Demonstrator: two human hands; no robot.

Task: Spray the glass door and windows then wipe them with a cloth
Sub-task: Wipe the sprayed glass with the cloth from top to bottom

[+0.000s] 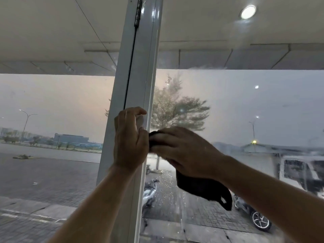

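Your two forearms come up from the lower edge of the view, and both hands meet at the middle height of the white frame [136, 76] that stands between the two glass panes. Your left hand [130, 142] is in front of this frame, with the fingers curled narrow around a pale object [140, 121]. Only a small part of the object shows between thumb and fingers, so I cannot tell what it is. Your right hand [184, 148] is just beside the left one, almost touching it, and it lies on the right pane [245, 111] at the pane's left edge. It holds the dark cloth [201, 186]: the fingers are bent over the bunched part, and the rest of the cloth hangs down under the palm, against the glass. The hand looks a little blurred. Small droplets [168, 183] sit on the glass below the hands, close to the left edge of the pane, and a misty film [206, 68] covers the glass above and to the right. On the left the frame borders the cloth. To the right and upward the pane continues wide. The left pane [52, 102] lies on the other side of the frame. A dark hinge [138, 13] is at the top of the frame, well apart from the hands.
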